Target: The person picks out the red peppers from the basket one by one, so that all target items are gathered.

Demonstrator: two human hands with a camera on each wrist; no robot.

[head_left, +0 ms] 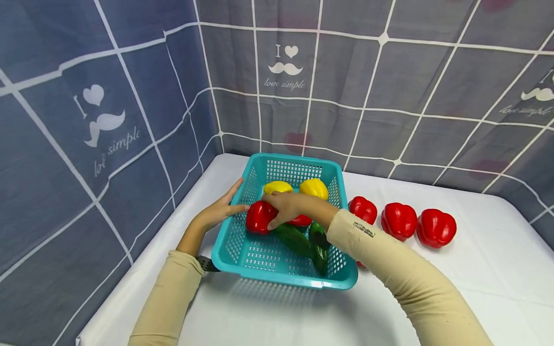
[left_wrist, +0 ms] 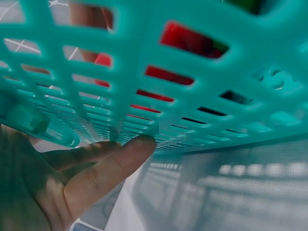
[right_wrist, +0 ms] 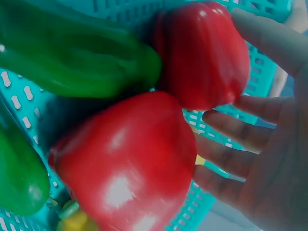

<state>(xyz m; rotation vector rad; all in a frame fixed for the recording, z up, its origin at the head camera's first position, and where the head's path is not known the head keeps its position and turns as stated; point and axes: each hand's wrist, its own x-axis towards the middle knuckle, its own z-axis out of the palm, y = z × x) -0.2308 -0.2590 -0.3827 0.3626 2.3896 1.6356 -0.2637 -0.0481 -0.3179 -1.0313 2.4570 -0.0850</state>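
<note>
A teal plastic basket (head_left: 277, 278) stands on the white table. My left hand (head_left: 216, 213) holds its left rim, the thumb over the inside and the other fingers along the outside wall, seen from below in the left wrist view. Inside the basket, my right hand (head_left: 285, 207) holds a red bell pepper (head_left: 258, 218) between thumb and fingers, near the left wall. A second red bell pepper (right_wrist: 130, 163) lies beside it, partly hidden by the hand in the head view. Dark green peppers (head_left: 294, 240) and yellow peppers (head_left: 314, 188) also lie in the basket.
To the right of the basket, several red bell peppers (head_left: 398, 221) sit on the white tabletop (head_left: 489, 274), one partly behind the right sleeve. Grey checked curtains (head_left: 337, 72) enclose the back and left of the table.
</note>
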